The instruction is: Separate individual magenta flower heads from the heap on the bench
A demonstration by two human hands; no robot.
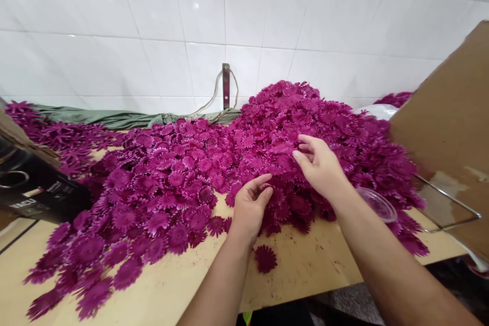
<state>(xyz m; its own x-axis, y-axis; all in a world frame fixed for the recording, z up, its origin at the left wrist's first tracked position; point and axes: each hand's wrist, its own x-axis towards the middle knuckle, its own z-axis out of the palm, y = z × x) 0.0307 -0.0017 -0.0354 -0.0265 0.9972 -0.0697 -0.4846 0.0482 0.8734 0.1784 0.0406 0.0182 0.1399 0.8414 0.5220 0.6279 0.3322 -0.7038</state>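
A: What spreads beneath the white tiled wall [244,10]?

B: A worktop [171,280] laden with a heap of magenta flower heads [298,107], tallest beyond the right grip [323,168] and fanning out past the left grip [244,206] to its left.

A: Why bank them there?

B: Perhaps to keep them within easy reach of both grips. A cardboard box [451,97], well to the right of the right grip, seems to hem in one end; a tilted black box [38,178], far left of the left grip, appears to bound the other.

A: And the grips?

B: Both hover at the heap's near slope. The left shows a narrow gap between thumb and forefinger, the right a wider one; nothing clearly sits in either. The bent fingers suggest a light touch for thin petals.

A: Anything smaller?

B: A clear plastic dish [382,206] rests right of the right wrist. Nearer the wearer than the left grip, a lone flower head [265,259] lies flat, deep magenta and jagged-edged; many in the heap look cupped, layered and pale at the tips.
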